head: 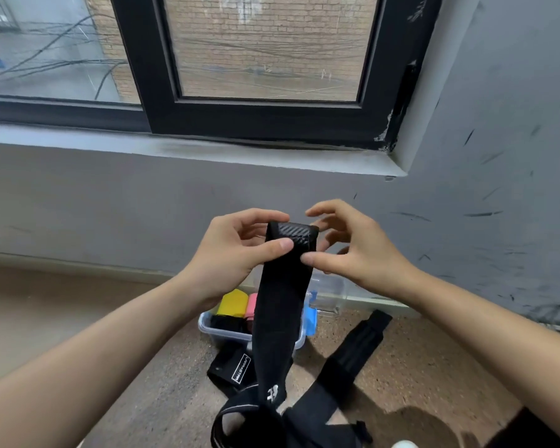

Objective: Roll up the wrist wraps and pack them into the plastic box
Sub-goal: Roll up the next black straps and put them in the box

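A black wrist wrap (282,302) is held up above the plastic box (207,322).

The left hand (230,253) pinches the top end of the wrist wrap between thumb and fingers (265,218). The right hand (359,250) touches the edge with its thumb. Its other fingers are bent behind, and I cannot tell if they grip. The wrist wrap hangs down long and flat, not rolled. The plastic box sits on the floor (417,367) below, with a yellow roll (233,302), a pink roll (252,306) and a black roll (230,323) inside. More black wraps (353,347) lie near it.
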Demonstrator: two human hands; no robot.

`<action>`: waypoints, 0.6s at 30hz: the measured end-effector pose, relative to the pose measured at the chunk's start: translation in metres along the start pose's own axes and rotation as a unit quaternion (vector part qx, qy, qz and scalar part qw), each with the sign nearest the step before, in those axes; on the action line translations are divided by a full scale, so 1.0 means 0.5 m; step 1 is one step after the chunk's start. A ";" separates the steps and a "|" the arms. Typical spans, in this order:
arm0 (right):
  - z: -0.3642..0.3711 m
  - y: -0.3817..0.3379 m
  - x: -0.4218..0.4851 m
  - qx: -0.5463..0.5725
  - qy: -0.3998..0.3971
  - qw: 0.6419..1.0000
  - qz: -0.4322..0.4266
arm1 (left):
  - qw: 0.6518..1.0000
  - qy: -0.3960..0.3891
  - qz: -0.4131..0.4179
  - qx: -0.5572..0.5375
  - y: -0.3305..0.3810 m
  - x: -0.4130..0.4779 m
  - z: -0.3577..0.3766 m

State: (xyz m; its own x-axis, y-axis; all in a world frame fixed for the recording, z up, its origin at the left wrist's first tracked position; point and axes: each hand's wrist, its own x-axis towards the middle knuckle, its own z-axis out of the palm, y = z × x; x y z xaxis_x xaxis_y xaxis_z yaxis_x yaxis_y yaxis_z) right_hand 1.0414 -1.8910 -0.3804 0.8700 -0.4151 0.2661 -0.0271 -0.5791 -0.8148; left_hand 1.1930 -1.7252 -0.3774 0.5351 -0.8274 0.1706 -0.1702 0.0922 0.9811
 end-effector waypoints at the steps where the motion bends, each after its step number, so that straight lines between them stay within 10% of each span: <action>1: -0.002 -0.002 0.000 0.037 -0.015 0.999 0.025 | 1.000 0.000 0.015 0.010 0.003 0.000 0.000; 18: -0.025 -0.056 0.064 0.238 -0.074 0.967 0.062 | 0.966 0.059 0.191 0.166 0.039 0.053 -0.014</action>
State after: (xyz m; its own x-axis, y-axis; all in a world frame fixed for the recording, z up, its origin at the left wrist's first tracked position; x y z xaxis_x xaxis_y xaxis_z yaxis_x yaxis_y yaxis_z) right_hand 1.0638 -1.8967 -0.3426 0.9362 -0.3356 0.1042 0.0640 -0.1287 -0.9896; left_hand 1.2098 -1.7415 -0.3529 0.4681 -0.6979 0.5420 -0.6190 0.1787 0.7648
